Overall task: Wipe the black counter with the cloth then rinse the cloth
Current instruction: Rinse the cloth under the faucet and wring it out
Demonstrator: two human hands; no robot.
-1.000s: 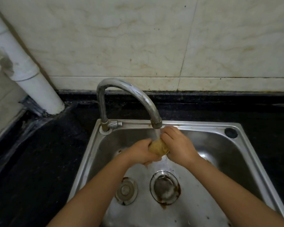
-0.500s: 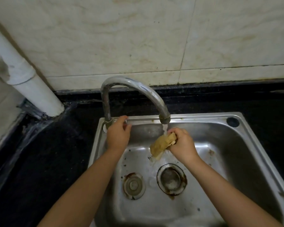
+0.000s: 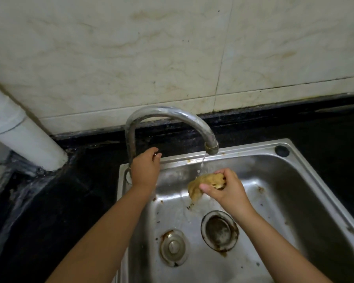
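Observation:
My right hand [image 3: 226, 189] grips a wadded yellow-brown cloth [image 3: 200, 183] over the steel sink [image 3: 307, 180], just below the spout of the curved faucet [image 3: 172, 114]. A thin stream of water falls from the spout onto the cloth. My left hand [image 3: 145, 168] is at the base of the faucet, its fingers curled over the tap handle, which the hand hides. The black counter [image 3: 59, 211] surrounds the sink.
A white pipe [image 3: 23, 135] runs down into the counter's back left corner. A tiled wall [image 3: 131, 58] stands behind the sink. In the basin lie a round drain [image 3: 220, 230] and a smaller rusty plug [image 3: 173, 247].
My left hand let go of the cloth and went to the tap handle at the faucet base. The right hand alone now holds the cloth, and the stream has thinned.

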